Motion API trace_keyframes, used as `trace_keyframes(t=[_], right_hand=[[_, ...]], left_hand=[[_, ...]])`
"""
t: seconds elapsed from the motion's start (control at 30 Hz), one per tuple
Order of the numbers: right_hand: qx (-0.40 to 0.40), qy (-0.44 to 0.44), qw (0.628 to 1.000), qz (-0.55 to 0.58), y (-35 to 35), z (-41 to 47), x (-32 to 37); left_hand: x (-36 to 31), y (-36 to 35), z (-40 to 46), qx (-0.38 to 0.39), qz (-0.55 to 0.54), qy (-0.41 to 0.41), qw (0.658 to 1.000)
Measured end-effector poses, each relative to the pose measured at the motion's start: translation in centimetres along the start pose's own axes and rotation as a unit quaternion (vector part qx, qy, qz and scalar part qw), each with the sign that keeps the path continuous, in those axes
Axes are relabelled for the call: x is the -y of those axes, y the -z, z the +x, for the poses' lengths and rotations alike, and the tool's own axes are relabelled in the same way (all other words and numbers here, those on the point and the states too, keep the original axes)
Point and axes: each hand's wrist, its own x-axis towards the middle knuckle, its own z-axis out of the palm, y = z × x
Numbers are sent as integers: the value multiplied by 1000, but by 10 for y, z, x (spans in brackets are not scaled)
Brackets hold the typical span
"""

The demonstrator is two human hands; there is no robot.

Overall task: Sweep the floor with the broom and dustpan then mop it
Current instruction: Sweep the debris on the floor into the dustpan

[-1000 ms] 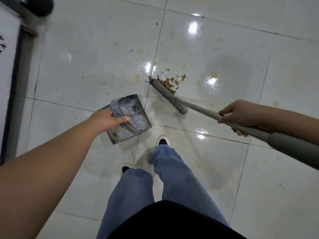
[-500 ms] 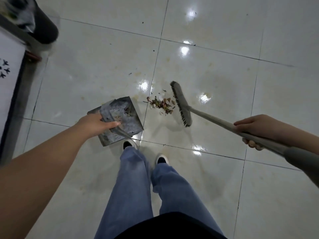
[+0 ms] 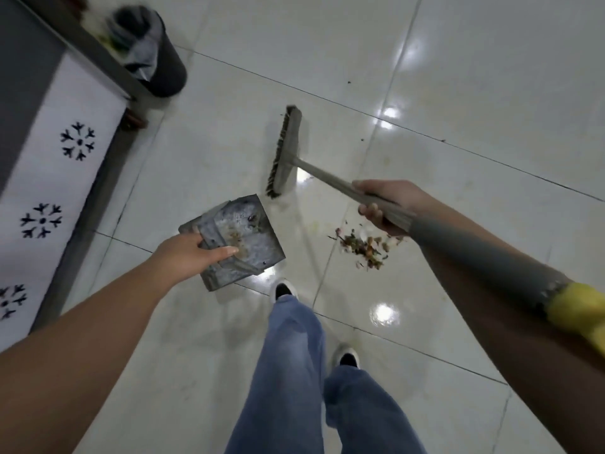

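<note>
My left hand (image 3: 193, 255) grips the handle of a grey metal dustpan (image 3: 244, 237), which holds some debris and hangs just above the white tiled floor (image 3: 442, 77). My right hand (image 3: 384, 204) holds the grey handle of the broom; its head (image 3: 284, 152) is raised ahead of the dustpan, bristles facing left. A small pile of dry leaf bits and crumbs (image 3: 363, 245) lies on the tile below my right hand, to the right of the dustpan.
A dark bin with a grey liner (image 3: 150, 50) stands at the upper left. A white mat with black snowflake marks (image 3: 55, 178) runs along the left edge. My feet in dark shoes (image 3: 284, 288) stand just behind the dustpan.
The broom head has swung up and left, off the debris. The pile now lies to the right of the broom and dustpan. The view has shifted, showing more bin and mat.
</note>
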Motion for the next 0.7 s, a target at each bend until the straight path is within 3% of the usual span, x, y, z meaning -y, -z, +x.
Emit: trace_keyframes(t=[0.13, 0.3, 0.43, 0.7], right_hand=[[44, 2, 992, 117, -55, 65, 61], [76, -27, 972, 221, -81, 123, 94], [71, -31, 952, 296, -61, 125, 59], [-9, -112, 942, 316, 39, 33, -49]], left_hand=[[22, 35, 35, 7, -69, 26, 997], [42, 47, 65, 3, -68, 69, 995], [43, 50, 71, 22, -49, 76, 996], [0, 52, 56, 39, 27, 44, 998]])
